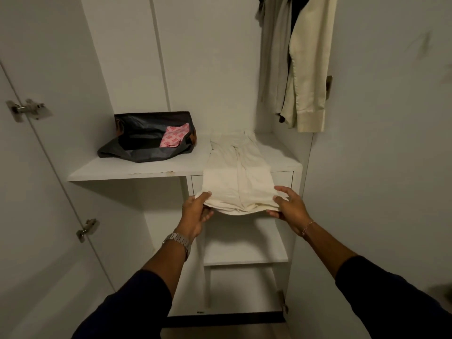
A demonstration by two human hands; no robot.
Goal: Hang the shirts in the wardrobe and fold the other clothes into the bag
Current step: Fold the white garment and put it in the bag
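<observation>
Cream cotton-like cloth, a pair of trousers (pixel 238 174), lies lengthways on the right part of the white shelf (pixel 137 168) inside the wardrobe (pixel 208 69). Its far end rests flat on the shelf, and its near end hangs over the front edge, where it is doubled under itself and held up by both hands.

The left hand (pixel 197 214) grips the near left corner of the trousers: the thumb lies on top of the cloth and the fingers (pixel 208 215) are curled under it. The right hand (pixel 289 206) holds the near right corner in the same way, thumb and forefinger on top and the other fingers below the fold. A metal watch (pixel 178 242) is on the left wrist and a thin bracelet (pixel 308 227) on the right wrist. Both arms wear dark sleeves (pixel 137 302).

On the left part of the same shelf, well apart from the trousers, stands a dark bag (pixel 144 143) with its mouth open to the front. Inside it, on the right side, a pink patterned garment (pixel 172 139) is visible.

At the upper right, two light shirts (pixel 309 77) hang in the wardrobe, one greyish behind and one pale cream in front, with something dark between them. Below the shelf on the right are smaller lower shelves (pixel 244 250). The open white door (pixel 36 192) at the left carries two metal hinges (pixel 27 108).
</observation>
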